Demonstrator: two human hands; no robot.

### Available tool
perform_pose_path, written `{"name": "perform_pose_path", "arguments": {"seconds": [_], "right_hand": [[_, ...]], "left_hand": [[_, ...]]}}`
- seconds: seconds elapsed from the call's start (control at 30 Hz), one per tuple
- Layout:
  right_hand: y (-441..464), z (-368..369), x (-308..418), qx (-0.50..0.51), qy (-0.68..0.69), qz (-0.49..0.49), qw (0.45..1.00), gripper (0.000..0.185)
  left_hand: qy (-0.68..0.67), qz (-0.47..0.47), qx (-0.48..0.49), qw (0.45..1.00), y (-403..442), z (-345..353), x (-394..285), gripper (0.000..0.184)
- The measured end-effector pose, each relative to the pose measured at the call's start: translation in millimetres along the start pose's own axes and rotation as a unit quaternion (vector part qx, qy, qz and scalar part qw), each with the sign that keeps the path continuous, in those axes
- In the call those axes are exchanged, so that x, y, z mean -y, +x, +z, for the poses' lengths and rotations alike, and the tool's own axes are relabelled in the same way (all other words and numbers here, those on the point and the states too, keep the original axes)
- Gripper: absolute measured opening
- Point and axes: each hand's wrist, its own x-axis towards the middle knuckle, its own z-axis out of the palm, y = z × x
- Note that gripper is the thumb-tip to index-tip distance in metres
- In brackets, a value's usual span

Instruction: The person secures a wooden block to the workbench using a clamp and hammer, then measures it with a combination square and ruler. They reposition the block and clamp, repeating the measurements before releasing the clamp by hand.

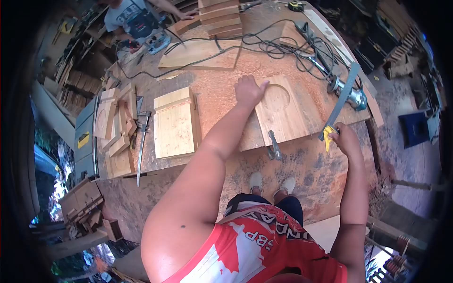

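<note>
A wooden board [282, 123] with a shallow round recess lies at the bench's front edge. My left hand [249, 90] rests at its upper left side, fingers stretched out and thumb on the board near the recess. A metal clamp [274, 147] grips the board's front end. In my right hand [347, 140] is a combination square with a yellow head [327, 136] and a long steel blade [344, 95], held tilted right of the board. Under the blade, a silver-and-teal power tool [351, 94] lies on the bench.
Stacked boards [173, 125] sit left of my arm, with a bar clamp [143, 146] and wood pieces [115, 115] beyond. Black cables [278, 45] tangle across the sawdust-covered bench [214, 80]. At the far side stands another person [130, 19] near a blue tool [159, 43] and stacked blocks [220, 19].
</note>
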Motion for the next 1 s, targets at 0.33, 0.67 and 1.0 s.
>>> {"name": "perform_pose_path", "arguments": {"seconds": [0.33, 0.67, 1.0], "right_hand": [[160.2, 0.8, -2.1, 0.191, -0.211, -0.214, 0.934, 0.027], [228.1, 44.3, 91.7, 0.032, 0.072, -0.341, 0.937, 0.048], [270.6, 77.7, 99.5, 0.179, 0.072, -0.262, 0.946, 0.068]], "left_hand": [[-0.001, 0.001, 0.017, 1.000, 4.8, -7.0, -6.2, 0.064], [-0.032, -0.025, -0.034, 0.999, 7.2, -0.9, -9.7, 0.037], [-0.151, -0.173, -0.016, 0.973, 6.6, 11.9, -0.1, 0.027]]}}
